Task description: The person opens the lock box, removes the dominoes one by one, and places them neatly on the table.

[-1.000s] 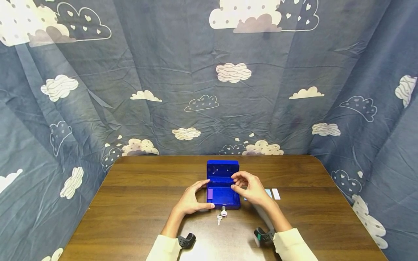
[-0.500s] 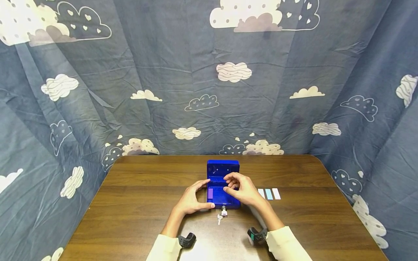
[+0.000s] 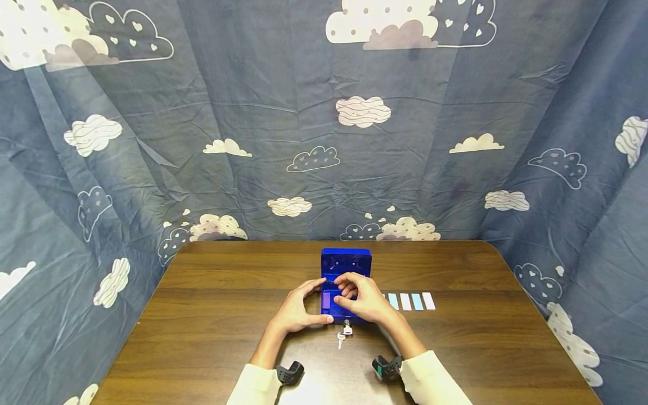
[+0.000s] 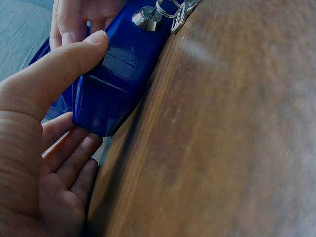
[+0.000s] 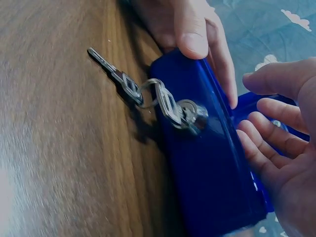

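Note:
A blue metal cash box [image 3: 346, 252] stands on the table with its lid raised at the back. Inside, against the left wall, lies a flat purple block [image 3: 326, 300]. My left hand [image 3: 296, 311] grips the box's left end, thumb on the front rim and fingers along the side. Over the box's interior hovers my right hand [image 3: 363, 298], fingers loosely bent and nothing between them; its thumb is apart from the fingers in the right wrist view. A key sits in the front lock [image 4: 148, 19], and a second key [image 5: 129, 89] hangs from the same ring.
Right of the box, white strips [image 3: 428, 301] and light-blue strips [image 3: 417, 301] lie in a row on the wooden table [image 3: 228, 270], partly hidden by my right hand. A cloud-patterned curtain [image 3: 263, 169] hangs behind the table. Both wrists wear black bands [image 3: 290, 373].
My right hand has moved left across the open box toward the purple block, uncovering more strips on the right. My left hand and the box have stayed in place.

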{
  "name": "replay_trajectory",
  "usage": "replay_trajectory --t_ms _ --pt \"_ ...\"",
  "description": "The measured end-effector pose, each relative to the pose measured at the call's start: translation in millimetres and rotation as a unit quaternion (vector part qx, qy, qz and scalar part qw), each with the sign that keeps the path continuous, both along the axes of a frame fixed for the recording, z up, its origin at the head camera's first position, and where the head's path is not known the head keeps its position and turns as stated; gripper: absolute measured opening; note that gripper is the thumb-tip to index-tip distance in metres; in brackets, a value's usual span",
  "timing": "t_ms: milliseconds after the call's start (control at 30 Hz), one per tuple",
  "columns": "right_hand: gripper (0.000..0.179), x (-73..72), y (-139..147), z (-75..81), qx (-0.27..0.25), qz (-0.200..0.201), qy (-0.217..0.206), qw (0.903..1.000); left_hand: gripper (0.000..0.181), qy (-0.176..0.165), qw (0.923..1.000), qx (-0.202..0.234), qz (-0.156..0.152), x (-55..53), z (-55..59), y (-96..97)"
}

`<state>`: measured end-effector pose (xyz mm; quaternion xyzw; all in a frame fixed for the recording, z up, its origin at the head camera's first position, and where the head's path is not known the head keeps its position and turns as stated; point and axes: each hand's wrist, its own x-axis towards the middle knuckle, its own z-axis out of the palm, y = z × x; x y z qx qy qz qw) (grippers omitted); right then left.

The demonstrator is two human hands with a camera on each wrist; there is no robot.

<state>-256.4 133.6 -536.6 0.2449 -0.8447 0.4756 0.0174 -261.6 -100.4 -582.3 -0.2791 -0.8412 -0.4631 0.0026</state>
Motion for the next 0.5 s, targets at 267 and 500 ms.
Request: replay_trajectory --t_ms 267,500 --pt "0.037 -1.4 -10 -2.8 0.010 0.013 0.004 0.9998 0.093 0.014 0.9999 -0.005 0.000 -0.5 1.1 -1.0" --pt "0.038 -3.2 -14 -7.3 0.028 0.018 0.008 0.9994 0.092 0.025 0.9996 0.009 -0.010 0.1 1.6 0.4"
